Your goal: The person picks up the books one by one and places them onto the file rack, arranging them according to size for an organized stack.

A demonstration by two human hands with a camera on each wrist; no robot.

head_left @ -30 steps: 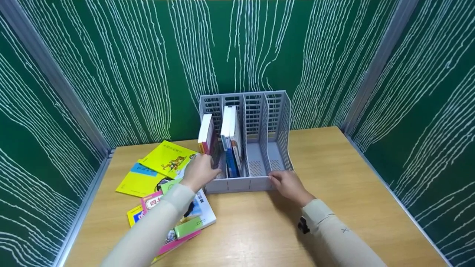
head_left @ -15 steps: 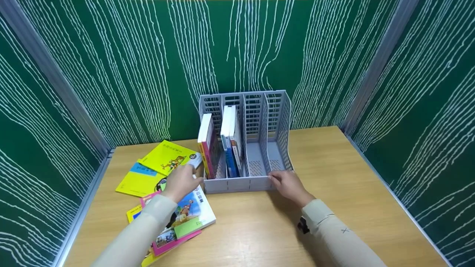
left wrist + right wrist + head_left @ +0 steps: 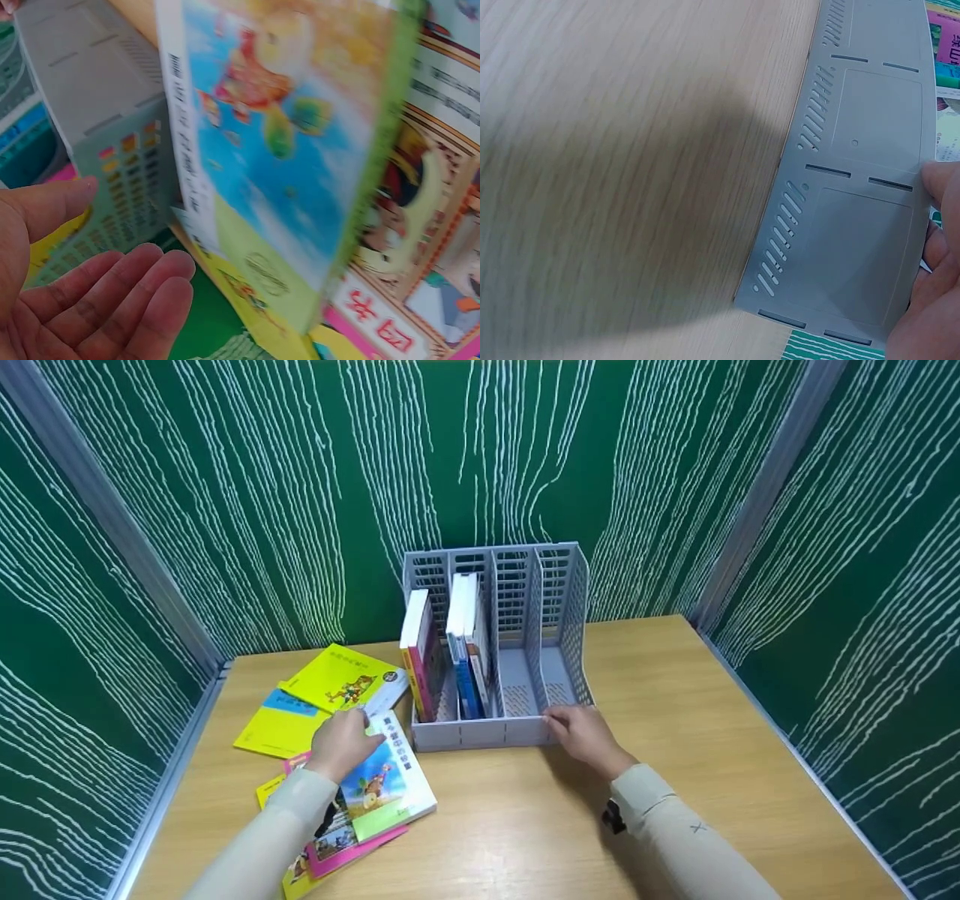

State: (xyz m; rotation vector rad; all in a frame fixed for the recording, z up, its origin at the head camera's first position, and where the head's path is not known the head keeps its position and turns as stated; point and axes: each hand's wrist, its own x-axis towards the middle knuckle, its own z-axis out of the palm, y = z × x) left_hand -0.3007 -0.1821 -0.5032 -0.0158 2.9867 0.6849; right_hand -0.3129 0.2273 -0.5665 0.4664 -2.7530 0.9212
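The left hand (image 3: 345, 744), loosely spread and empty, is at the blue-covered book (image 3: 384, 791), lower left of centre; tugging might slide the pink book (image 3: 337, 844) beneath. The right hand (image 3: 583, 735) pinches the rack (image 3: 480, 733) mid-frame.

I can reach into the grey rack (image 3: 480, 734) through its two right slots, past the right hand (image 3: 587, 741) on its front edge. Standing books (image 3: 466, 622) crowd the left two; loose books (image 3: 386, 787) block the table (image 3: 525, 817) on the left.
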